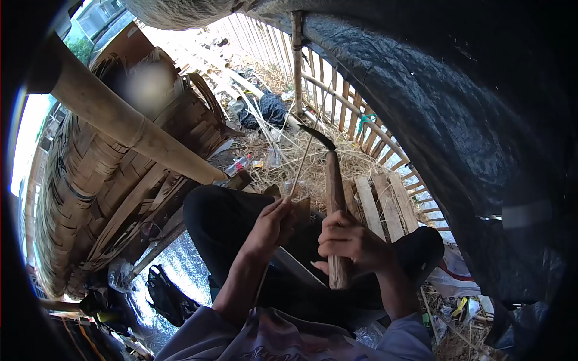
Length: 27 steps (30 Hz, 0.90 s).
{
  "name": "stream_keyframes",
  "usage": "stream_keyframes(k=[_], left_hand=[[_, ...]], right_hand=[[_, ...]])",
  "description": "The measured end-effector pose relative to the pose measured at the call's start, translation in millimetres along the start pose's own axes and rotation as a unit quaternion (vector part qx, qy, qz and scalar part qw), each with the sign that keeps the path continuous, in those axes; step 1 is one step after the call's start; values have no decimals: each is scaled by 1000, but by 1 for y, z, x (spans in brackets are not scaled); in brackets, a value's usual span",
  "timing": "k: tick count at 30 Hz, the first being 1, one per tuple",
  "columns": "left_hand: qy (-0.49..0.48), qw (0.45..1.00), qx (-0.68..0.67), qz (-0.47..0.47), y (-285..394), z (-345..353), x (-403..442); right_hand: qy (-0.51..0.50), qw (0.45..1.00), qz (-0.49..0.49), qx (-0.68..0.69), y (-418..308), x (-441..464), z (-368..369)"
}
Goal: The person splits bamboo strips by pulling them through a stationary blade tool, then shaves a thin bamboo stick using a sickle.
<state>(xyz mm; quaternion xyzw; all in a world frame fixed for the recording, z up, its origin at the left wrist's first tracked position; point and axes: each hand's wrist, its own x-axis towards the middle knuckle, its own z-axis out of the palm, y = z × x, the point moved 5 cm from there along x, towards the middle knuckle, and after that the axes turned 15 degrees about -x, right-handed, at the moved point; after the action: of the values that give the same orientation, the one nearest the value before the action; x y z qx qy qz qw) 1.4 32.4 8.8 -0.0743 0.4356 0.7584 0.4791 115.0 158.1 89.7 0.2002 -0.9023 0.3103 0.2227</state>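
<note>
My right hand (355,240) is wrapped round the thick wooden handle of a small curved knife (334,186), held upright over my lap. Its dark, hooked blade points up and to the left. To the left of it, my left hand (274,225) pinches a thin bamboo strip (303,161) between thumb and fingers. The strip slants up and away, and its upper part passes close to the blade; whether they touch I cannot tell. Beneath my hands, a flat, pale-edged piece (301,266) lies across my dark trousers, partly hidden.
A thick bamboo pole (138,132) crosses the left side in front of stacked woven bamboo baskets (90,174). Wooden slats (379,207), a plastic bottle (239,164) and a black bag (272,109) lie ahead among shavings. A bamboo fence (340,103) and dark tarpaulin (439,108) stand right.
</note>
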Motion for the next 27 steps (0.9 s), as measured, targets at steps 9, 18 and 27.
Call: stream_keyframes(k=[9,18,27], left_hand=[[-8,1000,13,-20,-19,-19,-3],[-23,996,48,-66,-34,-7,-23],[-9,995,82,-53,-31,-19,-28]], right_hand=[[11,995,33,96,3,-5,-23],[28,994,101,-14,38,-10,-8],[56,990,85,100,40,-12,-7]])
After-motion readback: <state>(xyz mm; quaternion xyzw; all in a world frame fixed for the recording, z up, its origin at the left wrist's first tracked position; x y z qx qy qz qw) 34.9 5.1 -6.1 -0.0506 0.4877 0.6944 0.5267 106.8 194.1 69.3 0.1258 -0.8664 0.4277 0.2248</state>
